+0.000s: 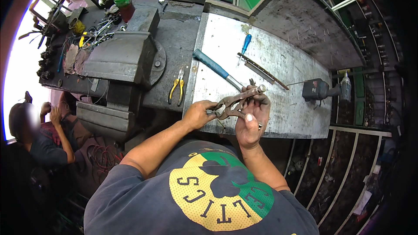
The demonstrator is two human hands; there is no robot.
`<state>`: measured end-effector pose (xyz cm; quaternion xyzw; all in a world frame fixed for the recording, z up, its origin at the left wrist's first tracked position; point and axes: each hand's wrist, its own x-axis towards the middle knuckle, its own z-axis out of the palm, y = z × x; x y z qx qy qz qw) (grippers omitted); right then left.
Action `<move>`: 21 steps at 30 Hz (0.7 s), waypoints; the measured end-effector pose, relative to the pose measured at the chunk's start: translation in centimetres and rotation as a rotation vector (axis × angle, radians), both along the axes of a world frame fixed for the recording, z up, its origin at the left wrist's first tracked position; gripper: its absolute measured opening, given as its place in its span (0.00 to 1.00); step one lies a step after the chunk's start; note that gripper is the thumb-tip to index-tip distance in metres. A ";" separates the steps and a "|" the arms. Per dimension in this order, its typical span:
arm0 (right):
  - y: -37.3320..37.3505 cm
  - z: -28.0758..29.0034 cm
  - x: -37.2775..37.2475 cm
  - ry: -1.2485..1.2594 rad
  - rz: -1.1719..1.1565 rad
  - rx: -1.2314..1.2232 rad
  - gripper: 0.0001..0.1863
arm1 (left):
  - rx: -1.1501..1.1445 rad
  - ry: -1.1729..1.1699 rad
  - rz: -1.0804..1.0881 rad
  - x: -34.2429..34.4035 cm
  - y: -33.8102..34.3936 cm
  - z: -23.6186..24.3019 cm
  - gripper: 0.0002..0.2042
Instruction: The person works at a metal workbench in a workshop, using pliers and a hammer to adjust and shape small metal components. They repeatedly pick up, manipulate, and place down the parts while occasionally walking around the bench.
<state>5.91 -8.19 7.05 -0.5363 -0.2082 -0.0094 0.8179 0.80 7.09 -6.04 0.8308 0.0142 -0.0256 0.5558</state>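
I hold a pair of worn, rusty locking pliers (230,105) above the near edge of a pale metal-topped bench. My left hand (201,114) pinches the jaw end. The handles lie across the upturned palm of my right hand (252,119), its thumb against the lower handle and its fingers partly behind the tool. Just beyond the pliers lies a hammer (213,66) with a blue grip; its head is mostly hidden. Farther off are a blue screwdriver (246,43) and a narrow dark metal strip (263,72).
A large bench vise (117,58) stands left, with yellow-and-black pliers (177,88) beside it. A cordless drill (315,89) lies at the bench's right edge. A green-capped bottle (123,2) and loose tools sit far left. Another person (48,135) crouches at the left.
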 end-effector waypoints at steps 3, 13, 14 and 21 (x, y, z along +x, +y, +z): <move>0.4 -0.2 -0.2 -0.059 -0.023 0.008 0.32 | -0.004 -0.025 0.008 0.1 -0.1 -0.3 0.20; -0.3 0.2 -0.9 -0.034 -0.007 -0.161 0.39 | 0.056 -0.020 -0.095 0.7 0.7 1.3 0.35; -0.6 0.2 -0.8 -0.044 0.036 -0.215 0.40 | 0.079 -0.122 -0.076 0.6 0.7 2.3 0.40; -1.9 1.5 0.4 -0.165 0.144 -0.450 0.41 | -0.147 -0.450 -0.059 2.6 -3.1 8.2 0.37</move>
